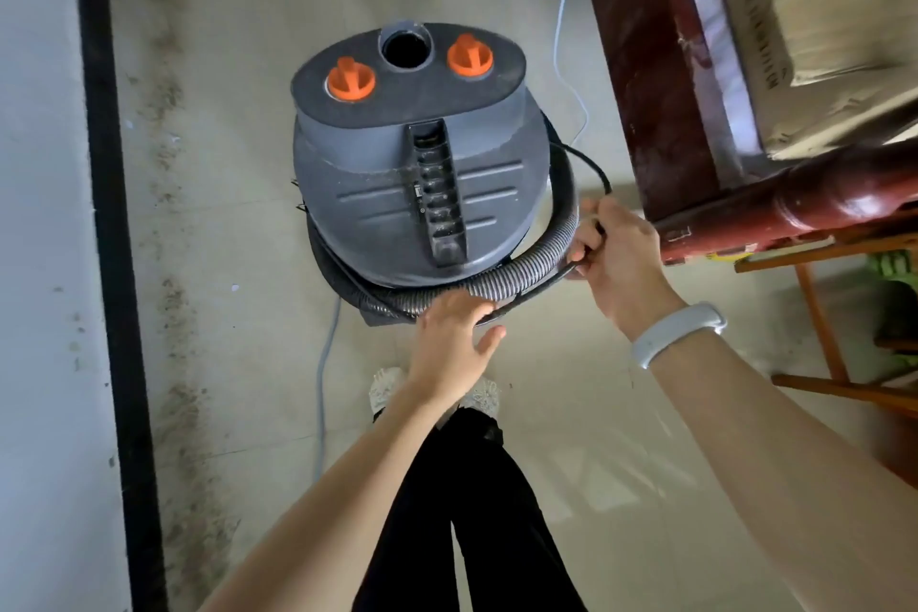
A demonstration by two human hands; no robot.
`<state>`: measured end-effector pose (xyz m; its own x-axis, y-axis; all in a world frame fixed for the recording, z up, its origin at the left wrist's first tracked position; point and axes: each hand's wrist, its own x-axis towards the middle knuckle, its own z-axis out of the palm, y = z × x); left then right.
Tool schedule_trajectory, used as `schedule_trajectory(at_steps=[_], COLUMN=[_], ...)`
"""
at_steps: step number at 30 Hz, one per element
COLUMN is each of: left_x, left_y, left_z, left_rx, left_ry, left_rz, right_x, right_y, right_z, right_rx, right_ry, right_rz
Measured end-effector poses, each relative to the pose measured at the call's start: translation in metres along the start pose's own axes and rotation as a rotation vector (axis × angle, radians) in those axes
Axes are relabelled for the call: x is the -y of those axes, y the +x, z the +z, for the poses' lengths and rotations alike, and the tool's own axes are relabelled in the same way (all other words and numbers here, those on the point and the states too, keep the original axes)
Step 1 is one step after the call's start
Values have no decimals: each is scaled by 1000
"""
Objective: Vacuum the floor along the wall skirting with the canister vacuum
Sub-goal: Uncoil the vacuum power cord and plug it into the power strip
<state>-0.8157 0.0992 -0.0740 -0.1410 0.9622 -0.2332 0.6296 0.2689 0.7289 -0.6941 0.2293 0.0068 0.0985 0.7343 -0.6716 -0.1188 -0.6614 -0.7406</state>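
Observation:
A grey canister vacuum (pixel 412 164) with two orange knobs and an open round port stands on the tiled floor in front of me. Its ribbed grey hose (pixel 556 244) is coiled around the body. My right hand (pixel 616 253), with a white band on the wrist, is closed on a thin black cord (pixel 593 174) beside the hose at the vacuum's right. My left hand (pixel 452 338) rests with fingers spread on the hose coil at the vacuum's near side. The black wall skirting (pixel 109 214) runs along the left, with a strip of dark dirt (pixel 174 263) on the floor beside it.
Dark red wooden furniture (pixel 660 90) holding a cardboard box (pixel 814 15) stands close on the right. A white cable (pixel 566 15) runs down behind the vacuum, a grey cable (pixel 325 363) trails toward me. Orange wooden chair legs (pixel 819 328) are at far right. My feet (pixel 387 388) are just behind the vacuum.

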Motion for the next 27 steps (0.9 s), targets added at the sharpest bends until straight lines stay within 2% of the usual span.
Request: schedule_trajectory(at_steps=[2,8,11,16,19,22,24,27], left_x=[-25,-61,-66,-50,-28,-12,-6,2], left_y=[10,34,40,48,56,63,63,66], left_z=[-13,-77,-101,-114,-117,-116,-117,-119], left_rx=[85,30,119,225,152,157,163,196], left_ry=[-74,-125,-156,-155,-193,-257,-418,-558], left_rz=[-17,-45,-135,-121,-172,-194,-282,-339], right_x=[15,70,87,88,68,24,-17,-81], right_y=[-8,-25,-32,-36,-32,-25,-25,-31], right_z=[0,29,53,79,70,54,46,40], right_rx=[31,154,212,275,221,123,72,165], right_ry=[-45,-108,-159,-283,-232,-258,-465,-879], right_rz=[-82,-373,-394,-324,-148,-25,10,-67])
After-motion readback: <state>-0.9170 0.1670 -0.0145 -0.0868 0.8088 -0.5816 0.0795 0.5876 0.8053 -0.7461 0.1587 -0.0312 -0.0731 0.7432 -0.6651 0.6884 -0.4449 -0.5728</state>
